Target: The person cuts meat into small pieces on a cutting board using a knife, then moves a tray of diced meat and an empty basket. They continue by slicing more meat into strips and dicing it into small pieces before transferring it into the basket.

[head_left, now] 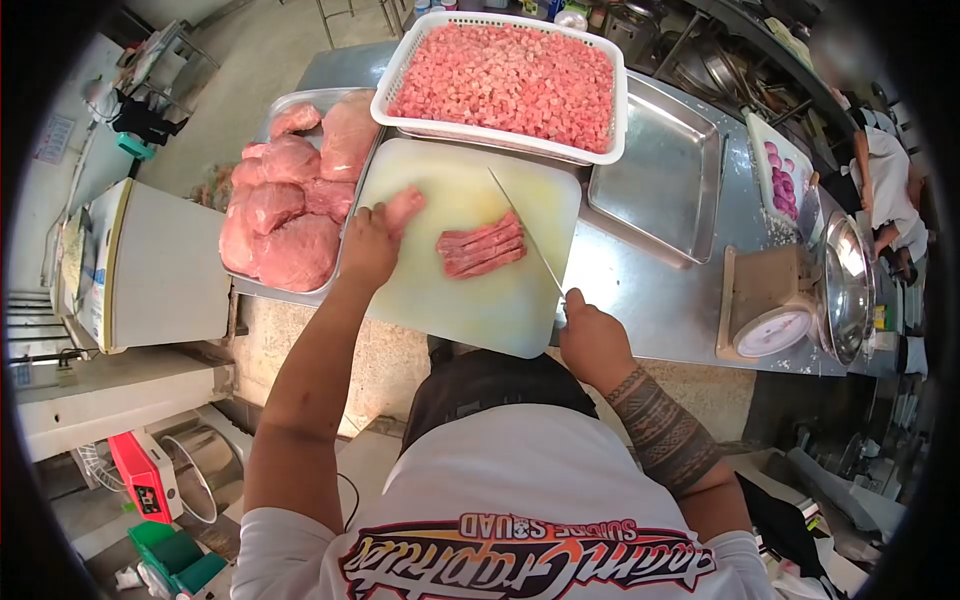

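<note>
My right hand (592, 338) is closed around the handle of a long knife (541, 255). The blade slants up and left over the cutting board (400, 290), along the right end of several meat strips (478, 247) lying side by side. At the board's left edge, my left hand (370, 246) grips a small piece of raw meat (405, 207), its fingers curled over the near end. Just left of that hand is a metal tray (345, 222) holding large raw meat chunks (290, 200).
Behind the board stands a white perforated basket (500, 138) full of diced meat (500, 85). To its right lies a shallow metal tray (655, 165). A dial scale (765, 300) with a metal bowl (848, 290) and a board of purple onions (783, 185) are farther right, near another person (890, 180).
</note>
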Motion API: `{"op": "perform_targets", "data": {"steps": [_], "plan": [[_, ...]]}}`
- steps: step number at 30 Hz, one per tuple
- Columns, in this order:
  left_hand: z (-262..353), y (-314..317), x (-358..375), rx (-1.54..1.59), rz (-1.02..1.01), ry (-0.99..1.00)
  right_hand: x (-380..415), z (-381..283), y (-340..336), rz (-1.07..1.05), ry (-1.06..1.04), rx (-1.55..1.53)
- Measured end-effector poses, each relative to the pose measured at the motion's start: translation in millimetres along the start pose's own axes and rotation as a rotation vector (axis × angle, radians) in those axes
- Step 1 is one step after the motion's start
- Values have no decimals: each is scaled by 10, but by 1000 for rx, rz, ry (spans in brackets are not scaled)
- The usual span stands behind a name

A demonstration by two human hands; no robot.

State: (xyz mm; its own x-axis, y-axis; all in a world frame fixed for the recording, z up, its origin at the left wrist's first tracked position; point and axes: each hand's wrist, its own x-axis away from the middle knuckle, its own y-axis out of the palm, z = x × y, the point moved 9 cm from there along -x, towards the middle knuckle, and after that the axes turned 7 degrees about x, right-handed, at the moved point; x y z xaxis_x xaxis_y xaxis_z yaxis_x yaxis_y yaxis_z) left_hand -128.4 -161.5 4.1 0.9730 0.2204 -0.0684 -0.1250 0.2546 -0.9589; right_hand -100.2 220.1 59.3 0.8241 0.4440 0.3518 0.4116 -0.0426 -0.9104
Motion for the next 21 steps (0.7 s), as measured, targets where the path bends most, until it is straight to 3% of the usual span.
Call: {"op": "perform_targets", "data": {"steps": [4,6,8,10,14,20,21], "plan": [[35,-251,135,-54,78,-251,-13,-36,50,-8,13,-13],[698,-378,314,49,333,149,-19,-65,22,-28,32,-26],[1370,-144,505,71,145,338,2,-109,35,-42,43,-46],[1559,81,507,20,112,361,-1,-127,19,-35,44,-62],[1357,354,293,48,-126,294,-29,-176,97,-38,10,-99],[1186,209,284,-97,-152,284,-158,-317,48,-44,-23,-122],[1251,100,285,-126,-84,299,-186,-312,32,-33,-11,-129]]}}
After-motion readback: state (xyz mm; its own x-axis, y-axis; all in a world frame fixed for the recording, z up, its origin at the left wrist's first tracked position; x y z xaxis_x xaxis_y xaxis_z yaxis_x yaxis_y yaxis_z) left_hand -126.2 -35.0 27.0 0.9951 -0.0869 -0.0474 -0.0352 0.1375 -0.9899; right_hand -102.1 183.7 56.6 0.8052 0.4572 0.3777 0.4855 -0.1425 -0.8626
